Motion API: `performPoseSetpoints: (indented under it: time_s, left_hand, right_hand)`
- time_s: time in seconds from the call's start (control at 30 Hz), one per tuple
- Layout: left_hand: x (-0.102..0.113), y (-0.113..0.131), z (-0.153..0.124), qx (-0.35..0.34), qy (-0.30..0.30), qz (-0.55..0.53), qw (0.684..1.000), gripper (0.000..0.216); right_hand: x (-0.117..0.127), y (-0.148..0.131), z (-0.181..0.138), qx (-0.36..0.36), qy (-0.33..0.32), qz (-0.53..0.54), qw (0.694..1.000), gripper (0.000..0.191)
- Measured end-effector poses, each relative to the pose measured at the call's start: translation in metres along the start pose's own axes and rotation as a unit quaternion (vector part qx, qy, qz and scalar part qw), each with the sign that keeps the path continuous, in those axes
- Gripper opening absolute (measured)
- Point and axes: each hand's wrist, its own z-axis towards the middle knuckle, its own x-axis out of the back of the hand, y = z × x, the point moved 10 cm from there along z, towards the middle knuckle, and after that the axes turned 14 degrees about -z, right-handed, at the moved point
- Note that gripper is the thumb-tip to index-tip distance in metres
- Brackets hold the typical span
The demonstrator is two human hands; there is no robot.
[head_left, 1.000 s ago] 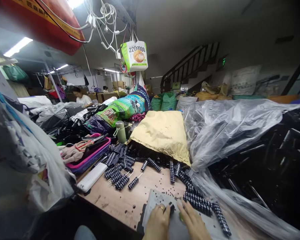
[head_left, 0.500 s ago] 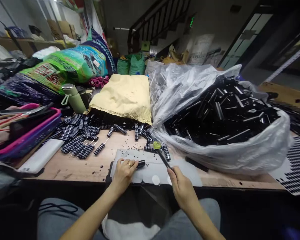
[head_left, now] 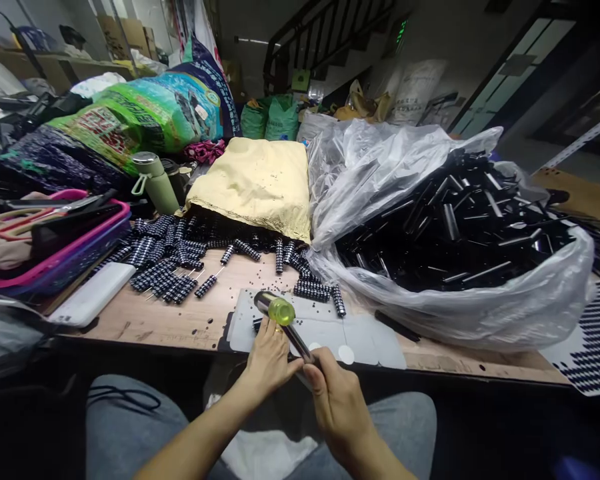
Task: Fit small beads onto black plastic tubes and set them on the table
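Observation:
My right hand (head_left: 337, 397) is wrapped round the handle of a hammer (head_left: 283, 311) with a translucent yellow-green face. The hammer's head is over the fingertips of my left hand (head_left: 270, 357) and partly hides them. My left fingers press down on a short black tube (head_left: 257, 325), of which only one end shows; the left thumb sticks out to the right beneath the hammer handle. Under both lies a pale grey board (head_left: 320, 333) at the table's front edge. Behind it are small black beads and black-and-white patterned rollers (head_left: 313, 290), some with metal pins.
An open clear plastic bag (head_left: 480, 327) full of black tubes stands to the right. A cream cloth sack (head_left: 255, 180) lies at the back centre. On the left are a pink basket (head_left: 95, 237) with scissors, a white box (head_left: 93, 297) and a green flask (head_left: 157, 183).
The hammer has swung left, from beside the board to over my left fingertips. My left hand has shifted slightly right and its thumb now points right. The camera view has shifted slightly.

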Motion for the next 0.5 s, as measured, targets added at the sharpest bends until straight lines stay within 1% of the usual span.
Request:
performPoseSetpoints:
  time_s: [0.07,0.13,0.17,0.2,0.27,0.37,0.43,0.47,0.5]
  left_hand:
    - [-0.001,-0.003,0.000,-0.013,0.028,0.010,0.999,0.063]
    - [0.001,-0.007,0.002,-0.017,0.059,0.028,0.998,0.061]
    - [0.002,-0.008,0.005,-0.021,0.065,0.030,0.997,0.059]
    - [0.004,-0.009,0.008,-0.021,0.065,0.023,0.997,0.056]
    - [0.009,-0.013,0.013,0.006,0.053,-0.011,0.999,0.047]
    - [0.025,-0.013,0.011,0.071,0.037,-0.073,0.994,0.040]
    - [0.035,-0.005,0.006,0.061,0.021,-0.122,0.990,0.036]
    - [0.041,-0.004,0.005,0.051,0.017,-0.141,0.988,0.034]
    - [0.048,-0.010,0.007,0.051,0.020,-0.154,0.987,0.034]
  right_hand:
    - [-0.028,0.004,-0.002,-0.012,-0.059,-0.066,0.996,0.035]
    - [-0.053,0.013,-0.005,-0.026,-0.129,-0.132,0.983,0.035]
    - [-0.060,0.017,-0.006,-0.031,-0.151,-0.145,0.977,0.034]
    - [-0.062,0.020,-0.006,-0.035,-0.160,-0.144,0.976,0.033]
    - [-0.052,0.029,-0.001,-0.054,-0.139,-0.128,0.981,0.035]
    - [-0.030,0.056,0.008,-0.096,-0.089,-0.150,0.980,0.039]
    - [-0.023,0.080,0.010,-0.113,-0.075,-0.192,0.972,0.038]
    - [-0.023,0.093,0.010,-0.119,-0.073,-0.214,0.967,0.037]
    - [-0.024,0.105,0.009,-0.126,-0.071,-0.235,0.961,0.036]
